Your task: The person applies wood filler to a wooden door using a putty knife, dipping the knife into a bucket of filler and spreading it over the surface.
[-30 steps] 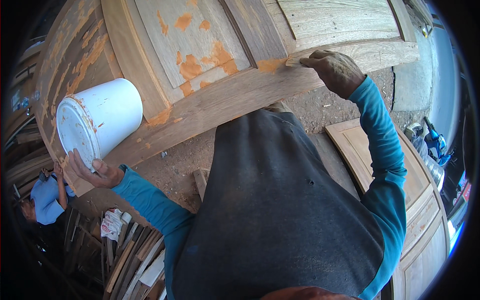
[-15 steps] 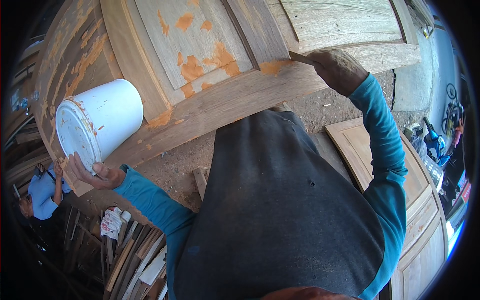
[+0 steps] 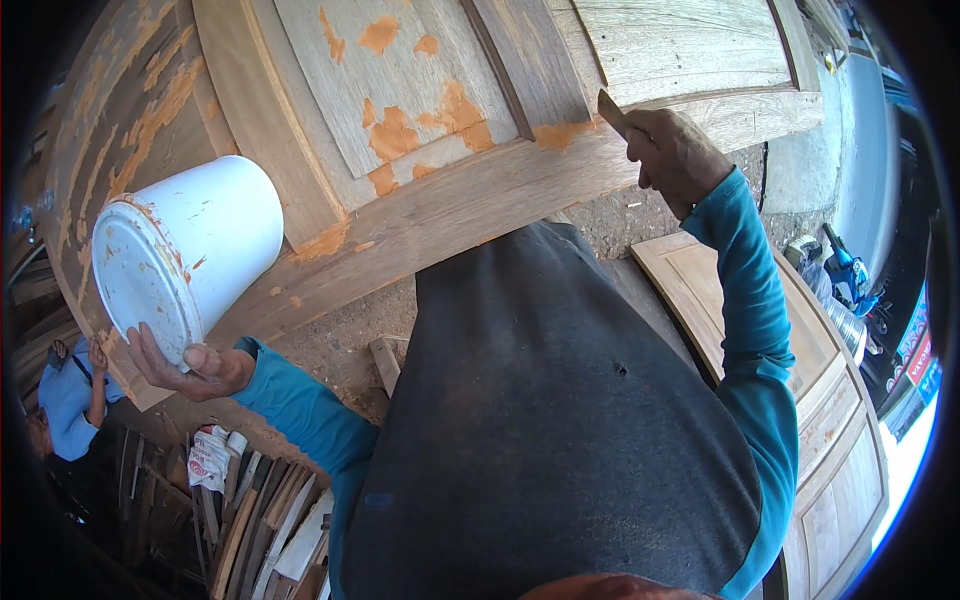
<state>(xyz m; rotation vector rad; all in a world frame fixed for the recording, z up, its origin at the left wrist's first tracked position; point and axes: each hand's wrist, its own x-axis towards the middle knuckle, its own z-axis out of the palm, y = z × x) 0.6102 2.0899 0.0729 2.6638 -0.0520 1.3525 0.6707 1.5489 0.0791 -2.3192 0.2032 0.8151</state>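
My left hand (image 3: 195, 368) grips the lower edge of a white bucket (image 3: 228, 222), fingers on its round end and thumb at the rim. Orange paste is smeared on the bucket, which lies tilted over the wooden panelled door (image 3: 420, 230). My right hand (image 3: 676, 155) is closed round a putty knife (image 3: 612, 112), its blade pointing up and left just beside an orange filler patch (image 3: 562, 135) on the door's near rail. More orange patches (image 3: 393, 135) mark the panel to the left. The knife's handle is hidden in my fist.
A second panelled door (image 3: 720, 300) lies lower on the right. Stacked wood strips (image 3: 255, 515) fill the lower left, with a white printed bag (image 3: 208, 458) on them. A person in a light blue shirt (image 3: 70, 400) is at the far left. A blue motorbike (image 3: 850, 270) shows far right.
My right hand has tilted the putty knife more upright, its tip shifting up and away from the filler patch. The bucket, still in my left hand, has moved slightly left.
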